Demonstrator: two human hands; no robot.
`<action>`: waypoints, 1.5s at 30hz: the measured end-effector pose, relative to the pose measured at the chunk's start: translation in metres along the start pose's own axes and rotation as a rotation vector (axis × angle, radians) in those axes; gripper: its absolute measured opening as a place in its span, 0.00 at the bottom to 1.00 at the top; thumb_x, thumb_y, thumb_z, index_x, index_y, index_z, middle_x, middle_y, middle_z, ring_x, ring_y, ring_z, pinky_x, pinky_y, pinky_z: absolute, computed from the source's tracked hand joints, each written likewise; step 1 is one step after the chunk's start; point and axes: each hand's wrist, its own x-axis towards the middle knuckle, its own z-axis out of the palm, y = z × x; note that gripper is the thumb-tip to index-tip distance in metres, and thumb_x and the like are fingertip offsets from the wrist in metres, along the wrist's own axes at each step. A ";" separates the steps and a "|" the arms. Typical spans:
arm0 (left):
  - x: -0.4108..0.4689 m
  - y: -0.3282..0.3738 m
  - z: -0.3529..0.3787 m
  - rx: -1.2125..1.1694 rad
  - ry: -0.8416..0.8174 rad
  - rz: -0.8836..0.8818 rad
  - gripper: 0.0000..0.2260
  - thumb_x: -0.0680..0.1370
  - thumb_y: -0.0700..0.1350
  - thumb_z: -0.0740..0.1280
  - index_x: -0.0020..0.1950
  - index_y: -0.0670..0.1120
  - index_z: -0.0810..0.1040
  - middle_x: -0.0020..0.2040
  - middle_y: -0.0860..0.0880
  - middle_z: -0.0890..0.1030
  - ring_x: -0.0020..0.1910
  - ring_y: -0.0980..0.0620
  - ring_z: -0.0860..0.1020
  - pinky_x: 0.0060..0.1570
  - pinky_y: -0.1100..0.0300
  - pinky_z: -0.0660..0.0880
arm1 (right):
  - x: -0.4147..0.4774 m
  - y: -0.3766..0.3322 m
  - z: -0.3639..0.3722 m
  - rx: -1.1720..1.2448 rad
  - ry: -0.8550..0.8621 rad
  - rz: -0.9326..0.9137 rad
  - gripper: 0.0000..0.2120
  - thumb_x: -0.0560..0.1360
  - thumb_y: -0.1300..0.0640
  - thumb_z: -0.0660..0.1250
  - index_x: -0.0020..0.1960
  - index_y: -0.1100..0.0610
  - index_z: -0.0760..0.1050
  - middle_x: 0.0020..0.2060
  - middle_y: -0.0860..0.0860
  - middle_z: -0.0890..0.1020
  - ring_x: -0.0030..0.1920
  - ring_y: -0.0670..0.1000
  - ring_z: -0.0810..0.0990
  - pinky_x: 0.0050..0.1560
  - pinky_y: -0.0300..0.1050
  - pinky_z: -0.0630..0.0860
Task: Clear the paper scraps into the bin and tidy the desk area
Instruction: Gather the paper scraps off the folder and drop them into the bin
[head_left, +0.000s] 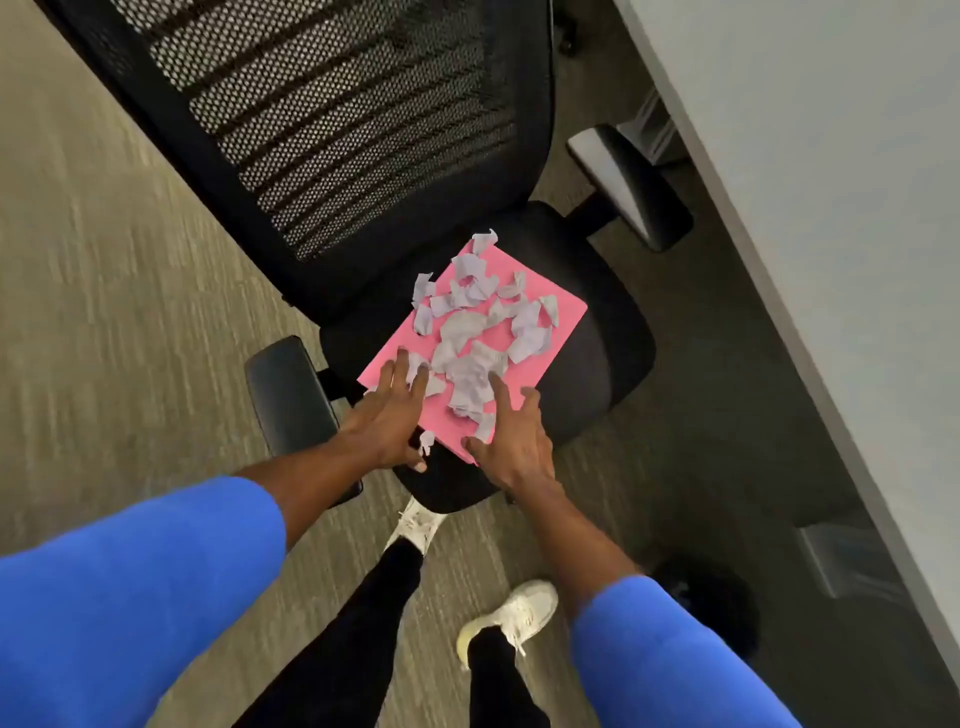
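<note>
A pile of torn paper scraps is seen lying loose on a pink sheet, which rests on the black chair seat. The left hand and right hand are spread flat at the sheet's near edge, nothing clasped. The scraps are judged feather-light and easily spilled, the sheet thin and floppy; it is best gripped at opposite edges and kept level.

Chair back: we are losing its top past the frame edge.
Carpet: we are seeing it motion-blurred.
</note>
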 end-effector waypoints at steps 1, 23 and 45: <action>0.007 -0.001 0.007 0.015 0.006 -0.001 0.70 0.63 0.63 0.84 0.86 0.45 0.38 0.84 0.36 0.33 0.86 0.32 0.45 0.71 0.38 0.76 | 0.007 0.000 0.003 -0.004 -0.003 -0.007 0.49 0.75 0.45 0.77 0.83 0.38 0.45 0.81 0.57 0.52 0.78 0.65 0.68 0.68 0.63 0.77; 0.043 -0.001 0.036 -0.053 0.118 0.026 0.29 0.76 0.34 0.74 0.74 0.46 0.70 0.80 0.43 0.58 0.77 0.44 0.64 0.64 0.52 0.80 | 0.081 -0.015 0.058 -0.058 0.121 -0.047 0.17 0.81 0.59 0.69 0.68 0.52 0.73 0.70 0.57 0.64 0.67 0.61 0.72 0.58 0.55 0.82; 0.049 -0.002 0.006 -0.375 0.315 0.028 0.11 0.74 0.29 0.71 0.51 0.39 0.87 0.52 0.42 0.81 0.54 0.41 0.80 0.53 0.47 0.78 | 0.059 0.022 0.041 0.401 0.340 0.186 0.11 0.76 0.58 0.75 0.57 0.50 0.86 0.54 0.48 0.73 0.49 0.49 0.78 0.57 0.44 0.79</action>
